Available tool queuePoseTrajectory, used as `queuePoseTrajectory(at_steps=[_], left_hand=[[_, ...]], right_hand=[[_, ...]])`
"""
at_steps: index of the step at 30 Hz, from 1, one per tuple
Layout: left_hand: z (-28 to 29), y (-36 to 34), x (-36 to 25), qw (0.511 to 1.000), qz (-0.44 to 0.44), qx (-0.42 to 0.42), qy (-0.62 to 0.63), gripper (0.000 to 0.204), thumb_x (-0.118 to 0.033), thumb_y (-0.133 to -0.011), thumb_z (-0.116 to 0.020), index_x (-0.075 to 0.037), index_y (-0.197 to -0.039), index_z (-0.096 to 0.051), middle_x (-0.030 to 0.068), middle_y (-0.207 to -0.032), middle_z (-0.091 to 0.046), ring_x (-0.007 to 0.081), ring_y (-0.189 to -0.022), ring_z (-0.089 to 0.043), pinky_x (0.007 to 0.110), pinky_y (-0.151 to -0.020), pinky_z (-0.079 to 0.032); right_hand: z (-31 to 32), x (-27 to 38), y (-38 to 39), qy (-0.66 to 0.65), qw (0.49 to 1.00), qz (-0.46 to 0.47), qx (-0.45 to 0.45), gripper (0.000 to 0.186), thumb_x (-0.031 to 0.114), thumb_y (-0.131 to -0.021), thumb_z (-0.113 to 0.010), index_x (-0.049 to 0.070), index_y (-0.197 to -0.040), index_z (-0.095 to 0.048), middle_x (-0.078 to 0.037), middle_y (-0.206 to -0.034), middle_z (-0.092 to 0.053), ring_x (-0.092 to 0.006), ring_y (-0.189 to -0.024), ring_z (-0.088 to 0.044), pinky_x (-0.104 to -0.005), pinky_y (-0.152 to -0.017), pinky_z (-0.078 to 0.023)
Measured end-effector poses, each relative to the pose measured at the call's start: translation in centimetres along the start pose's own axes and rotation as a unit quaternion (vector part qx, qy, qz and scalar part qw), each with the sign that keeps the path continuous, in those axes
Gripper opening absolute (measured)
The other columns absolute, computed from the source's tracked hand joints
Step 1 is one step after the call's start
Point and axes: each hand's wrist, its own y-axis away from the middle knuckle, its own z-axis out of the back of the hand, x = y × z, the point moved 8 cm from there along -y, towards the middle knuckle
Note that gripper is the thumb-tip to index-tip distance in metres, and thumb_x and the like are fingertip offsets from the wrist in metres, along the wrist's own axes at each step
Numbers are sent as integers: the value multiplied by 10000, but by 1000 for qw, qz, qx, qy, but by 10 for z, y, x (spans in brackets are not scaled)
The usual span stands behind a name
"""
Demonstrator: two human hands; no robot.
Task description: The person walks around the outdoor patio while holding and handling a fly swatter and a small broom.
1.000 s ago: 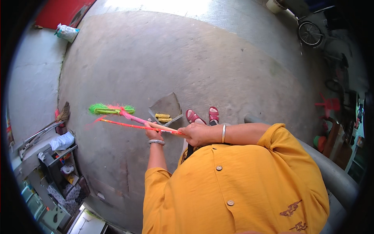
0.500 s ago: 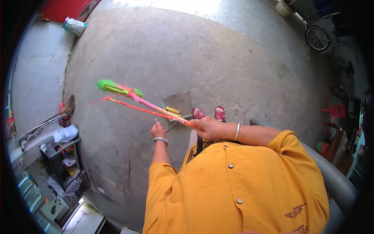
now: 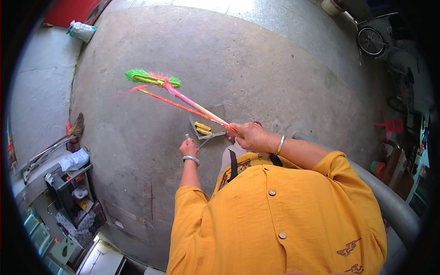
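Note:
My right hand, a bracelet on its wrist, is closed around a broom with a green and pink bristle head. The same hand grips a thin red and yellow stick with red strands at its far end. Both reach out to the far left, the bristles off to the left of a grey dustpan. In the pan lie yellow pieces that look like corn cobs. My left hand is wrapped round the dustpan's handle, just left of the pan.
Bare concrete floor spreads ahead. A metal rail runs close by my right arm. To the left stand a cluttered shelf and an old broom. A red stool and a bicycle wheel are at the right.
The broom and the red stick have swung farther away and a little right. More of the yellow pieces in the dustpan shows now, while my sandals are mostly covered by my right hand.

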Motion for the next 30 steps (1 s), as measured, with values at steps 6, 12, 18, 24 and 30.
queuePoseTrajectory(at_steps=[6,12,18,24,30], left_hand=[[-20,-9,1,999,-15,8,-39,216,-215,-829,-485,-27,-831,-592,-13,-564,-480,81,-451,-449,239,-387,-421],[-31,-15,-3,988,-55,29,-144,243,-213,-825,-490,1,-851,-604,42,-599,-534,132,-498,-500,297,-496,-441],[-57,-1,-41,949,-155,23,-272,242,-209,-796,-506,1,-864,-607,142,-718,-608,230,-676,-579,346,-654,-439],[-80,-12,-41,942,-160,55,-290,247,-225,-788,-512,-6,-847,-610,168,-732,-606,273,-674,-583,355,-640,-440],[-96,-14,-48,948,-183,30,-258,240,-237,-790,-515,-18,-811,-611,176,-712,-597,303,-675,-579,376,-632,-437]], right_hand=[[28,-57,-22,24,995,-86,-51,211,100,-740,-450,11,-930,-471,-211,-807,-577,-355,-813,-561,-423,-718,-442],[70,-111,-50,123,980,-137,-82,211,79,-727,-458,31,-930,-494,-188,-870,-586,-332,-860,-564,-406,-746,-452],[100,-157,-75,155,963,-207,-80,235,83,-726,-475,44,-956,-507,-160,-946,-584,-303,-914,-559,-389,-772,-454],[97,-174,-80,119,968,-212,-62,250,108,-723,-490,19,-956,-510,-176,-951,-578,-326,-915,-551,-394,-789,-448],[39,-151,8,-53,978,-184,83,316,137,-715,-500,1,-1000,-505,-198,-775,-586,-335,-772,-577,-415,-685,-446]])
